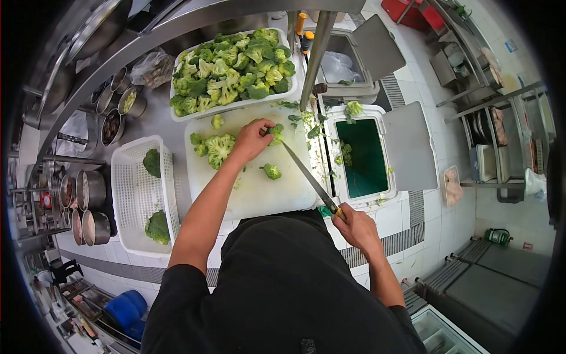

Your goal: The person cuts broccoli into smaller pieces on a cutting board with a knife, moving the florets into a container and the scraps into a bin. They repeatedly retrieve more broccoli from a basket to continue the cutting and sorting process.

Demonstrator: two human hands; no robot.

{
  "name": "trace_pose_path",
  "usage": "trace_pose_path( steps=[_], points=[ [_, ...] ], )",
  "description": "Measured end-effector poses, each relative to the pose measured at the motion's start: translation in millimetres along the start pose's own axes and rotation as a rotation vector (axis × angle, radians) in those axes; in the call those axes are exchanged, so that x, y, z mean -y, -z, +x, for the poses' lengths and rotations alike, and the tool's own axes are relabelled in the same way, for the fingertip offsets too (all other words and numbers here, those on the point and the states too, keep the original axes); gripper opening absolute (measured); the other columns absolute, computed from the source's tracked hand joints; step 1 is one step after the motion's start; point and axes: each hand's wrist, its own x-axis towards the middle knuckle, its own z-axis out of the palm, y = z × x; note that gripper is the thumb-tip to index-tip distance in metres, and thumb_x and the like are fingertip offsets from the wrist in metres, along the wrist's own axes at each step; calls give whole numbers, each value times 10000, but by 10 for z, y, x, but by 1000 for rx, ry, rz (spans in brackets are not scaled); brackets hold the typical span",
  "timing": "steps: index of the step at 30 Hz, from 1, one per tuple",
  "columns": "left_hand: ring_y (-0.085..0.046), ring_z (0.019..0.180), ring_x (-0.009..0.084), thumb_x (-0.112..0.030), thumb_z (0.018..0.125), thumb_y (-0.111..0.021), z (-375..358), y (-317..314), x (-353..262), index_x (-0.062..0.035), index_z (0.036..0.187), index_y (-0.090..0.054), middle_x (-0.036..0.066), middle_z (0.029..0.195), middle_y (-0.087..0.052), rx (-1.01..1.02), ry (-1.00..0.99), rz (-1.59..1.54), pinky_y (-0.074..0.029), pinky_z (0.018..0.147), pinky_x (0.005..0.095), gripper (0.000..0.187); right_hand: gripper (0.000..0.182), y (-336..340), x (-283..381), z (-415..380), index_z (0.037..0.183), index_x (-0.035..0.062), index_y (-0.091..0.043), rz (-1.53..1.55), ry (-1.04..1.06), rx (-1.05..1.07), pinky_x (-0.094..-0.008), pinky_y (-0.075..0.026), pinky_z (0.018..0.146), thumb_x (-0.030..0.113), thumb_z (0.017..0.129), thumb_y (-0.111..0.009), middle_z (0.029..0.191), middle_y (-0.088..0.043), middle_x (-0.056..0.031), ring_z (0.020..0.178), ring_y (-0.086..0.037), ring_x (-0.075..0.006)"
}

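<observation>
In the frame's upper middle, the left hand (253, 141), nearly closed, pinches a floret (276, 134) over the board (247, 192); the right hand (358, 227), lower right of it, grips the knife (311, 179). If the rounded floret rolls, the knife could nick the left hand.

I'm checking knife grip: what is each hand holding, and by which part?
The right hand holds the knife by its handle. The left hand holds a broccoli floret in its fingertips, which hide exactly which part.
</observation>
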Motion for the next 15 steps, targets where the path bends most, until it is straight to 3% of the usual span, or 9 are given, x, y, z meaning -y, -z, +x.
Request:
trace_pose_path(
  steps=[1, 7, 10, 15],
  points=[
    [-692, 903, 244, -190, 882, -742, 0, 3, -25, -80, 1213, -717, 107, 1140, -722, 6, -4, -6, -565, 859, 368, 350, 300, 28, 4, -2, 1041, 67, -589, -23, 28, 16, -569, -512, 721, 364, 997, -596, 804, -708, -234, 806, -685, -471],
    [-677, 933, 253, -150, 876, -723, 18, 14, -118, -78, 1202, -720, 85, 1167, -699, 50, -52, 48, -552, 884, 366, 333, 278, 92, 47, 114, 1017, 62, -593, -170, 74, 5, -562, -525, 711, 336, 984, -624, 761, -700, -222, 778, -696, -448],
    [-659, 900, 212, -146, 880, -731, 31, -18, -79, -86, 1215, -719, 54, 1143, -693, 48, -112, 42, -541, 851, 341, 340, 295, 95, 51, 142, 1046, 72, -576, -191, 95, -36, -566, -516, 707, 350, 982, -652, 777, -698, -213, 788, -684, -453],
    [-660, 903, 220, -124, 874, -712, 75, -60, -32, -86, 1223, -717, 72, 1147, -699, 45, -168, 80, -543, 854, 343, 351, 283, -63, 5, 235, 1042, 68, -586, -245, 147, -61, -562, -541, 714, 338, 982, -646, 778, -711, -202, 779, -706, -432]
  ],
)
